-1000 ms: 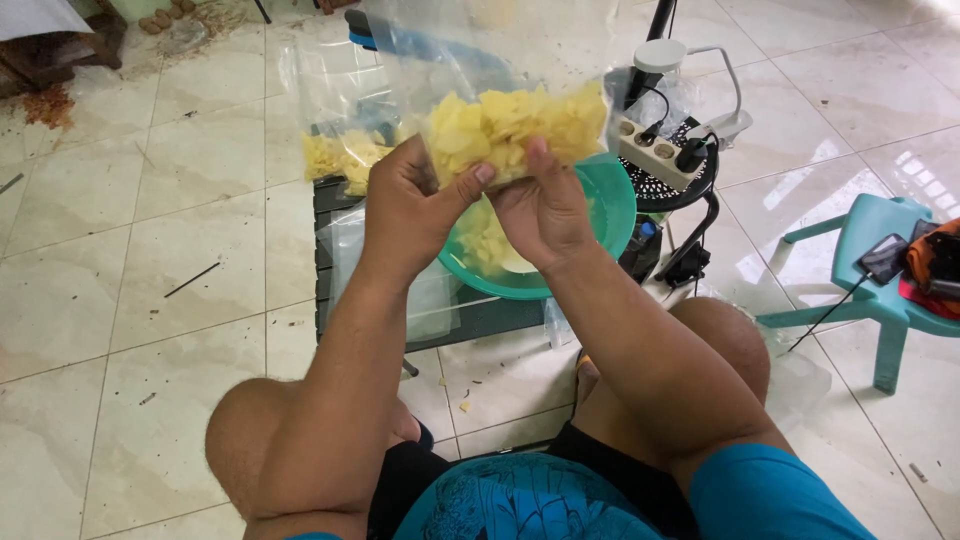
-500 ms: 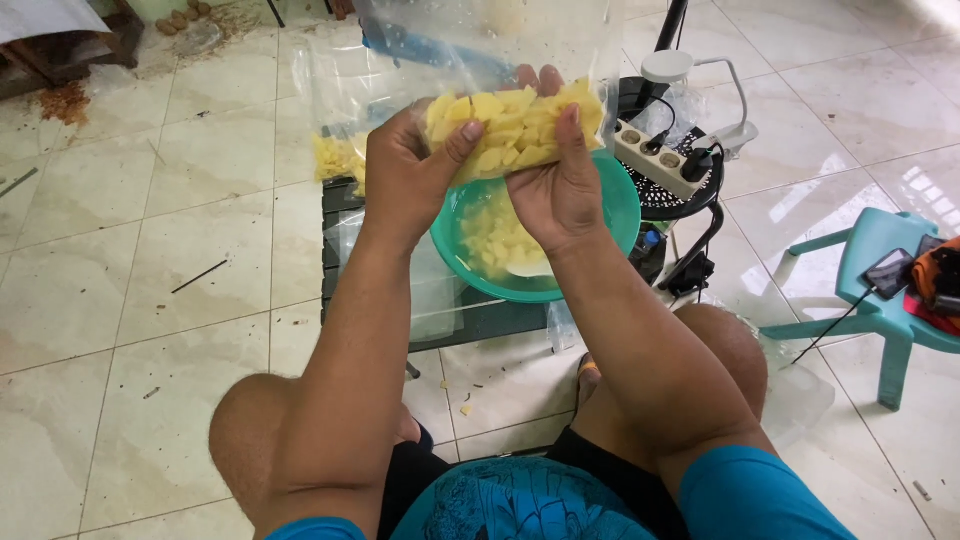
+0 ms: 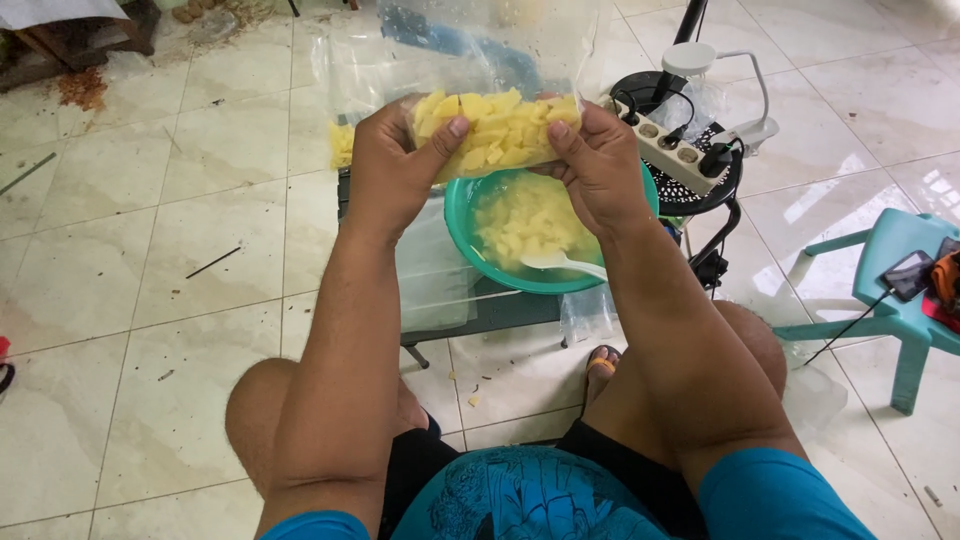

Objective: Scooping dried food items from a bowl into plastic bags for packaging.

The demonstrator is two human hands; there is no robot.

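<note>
Between the two hands, held up above a green bowl [image 3: 470,250], hangs a clear plastic bag [image 3: 490,60] packed at the bottom with pale yellow chunks [image 3: 495,135] (cut fruit or root, I cannot tell which). Its empty top stands upright, glossy and wrinkled. Her left hand [image 3: 390,165] pinches the filled part from one side, thumb across the front; the right hand [image 3: 600,165] clamps the other side. Below the hands, the bowl sits on a low dark desk [image 3: 500,310], holding more yellow pieces in liquid and a white spoon [image 3: 560,263]. Beyond the right hand lies a white power strip [image 3: 665,150].
</note>
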